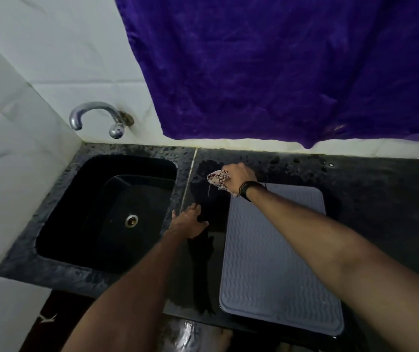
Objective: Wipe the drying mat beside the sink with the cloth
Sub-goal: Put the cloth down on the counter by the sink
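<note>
We see the grey ribbed mat [277, 260] lying flat on the dark counter [381, 199], its far corner under our right wrist. Our right hand [240, 177] grips the crumpled patterned cloth [218, 179], just beyond that corner. Our left hand [189, 222] rests spread on the counter, the black sink [81, 199] beside it.

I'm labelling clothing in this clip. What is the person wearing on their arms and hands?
Both forearms are bare, with no sleeves in view and no gloves. The right hand has a dark band around its wrist. The left hand and its wrist show nothing worn.
</note>
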